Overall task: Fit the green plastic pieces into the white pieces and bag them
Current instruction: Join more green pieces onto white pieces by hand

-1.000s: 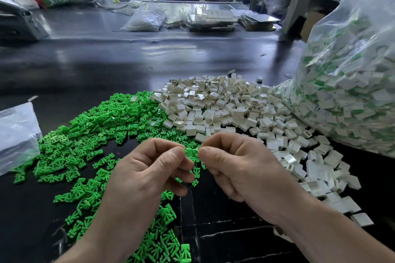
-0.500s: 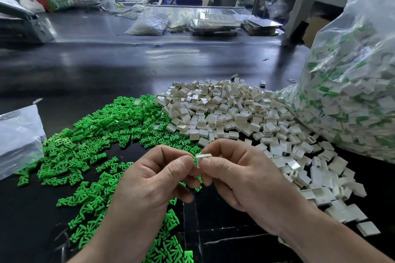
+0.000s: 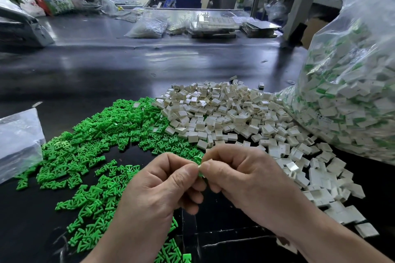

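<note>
Both hands are pinching one small piece (image 3: 200, 170) between them: the left hand (image 3: 162, 186) is closing thumb and forefinger on it from one side, and the right hand (image 3: 245, 181) is gripping it the same way from the other, with the remaining fingers of each hand curling underneath. The piece is showing only as a sliver of white above a sliver of green where the fingertips are meeting (too much of it is hidden to tell how far the two parts are seated). The hands are working above the middle of the near edge of the dark tabletop (image 3: 111, 70). The green pieces (image 3: 102, 134) are lying in a loose heap on the near left part of the tabletop, some of them trailing under the left wrist toward the near edge. The white pieces (image 3: 224, 111) are piling just beside them on the right, the two heaps touching where they meet, and are scattering toward the near right corner. A large clear bag (image 3: 346, 96) is bulging at the right edge, packed with white pieces showing green in them, its lower side touching the white heap. A smaller clear bag (image 3: 19, 141) is lying at the left edge, just beside the green heap. Toward the far edge a bag of pale parts (image 3: 147, 26) and some stacked trays (image 3: 213, 24) are sitting well apart from the heaps.
</note>
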Demonstrator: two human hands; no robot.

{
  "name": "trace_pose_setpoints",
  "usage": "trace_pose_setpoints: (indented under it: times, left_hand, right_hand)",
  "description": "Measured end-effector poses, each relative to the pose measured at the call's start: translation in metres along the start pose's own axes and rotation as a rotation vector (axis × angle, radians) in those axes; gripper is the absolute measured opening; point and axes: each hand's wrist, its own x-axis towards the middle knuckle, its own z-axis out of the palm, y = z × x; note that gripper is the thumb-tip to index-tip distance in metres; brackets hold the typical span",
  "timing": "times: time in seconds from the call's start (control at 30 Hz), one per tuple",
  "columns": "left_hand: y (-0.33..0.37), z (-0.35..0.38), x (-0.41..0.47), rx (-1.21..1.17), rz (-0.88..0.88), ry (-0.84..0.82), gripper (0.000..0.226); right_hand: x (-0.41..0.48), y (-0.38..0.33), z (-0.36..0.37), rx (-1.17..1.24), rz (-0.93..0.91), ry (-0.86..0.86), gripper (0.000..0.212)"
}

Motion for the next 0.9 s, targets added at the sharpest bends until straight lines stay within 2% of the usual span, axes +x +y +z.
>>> trace_pose_setpoints:
  times: [0.1, 0.23, 0.4, 0.47, 0.5, 0.67, 0.9]
  left_hand:
    - [0.001, 0.003, 0.0, -0.069, 0.034, 0.076, 0.018]
    - [0.001, 0.012, -0.002, -0.156, 0.07, 0.159, 0.015]
    - [-0.001, 0.02, -0.002, -0.179, 0.117, 0.202, 0.015]
    - [-0.003, 0.019, -0.002, -0.187, 0.126, 0.198, 0.01]
    - [-0.003, 0.015, -0.002, -0.16, 0.121, 0.183, 0.016]
    - [0.003, -0.008, 0.004, 0.031, -0.016, 0.043, 0.029]
    - [0.008, -0.017, 0.006, 0.139, -0.056, -0.044, 0.033]
  right_hand:
    - [-0.002, 0.0, 0.01, 0.144, 0.007, 0.035, 0.019]
    - [-0.004, -0.006, 0.024, 0.485, 0.058, 0.067, 0.022]
    - [-0.004, -0.011, 0.034, 0.701, 0.049, 0.117, 0.023]
    - [-0.003, -0.01, 0.035, 0.678, 0.042, 0.128, 0.024]
    - [-0.003, -0.008, 0.035, 0.637, 0.038, 0.121, 0.023]
    - [-0.001, 0.006, 0.023, 0.275, 0.105, 0.051, 0.031]
    - [-0.001, 0.006, 0.015, 0.189, 0.128, -0.044, 0.026]
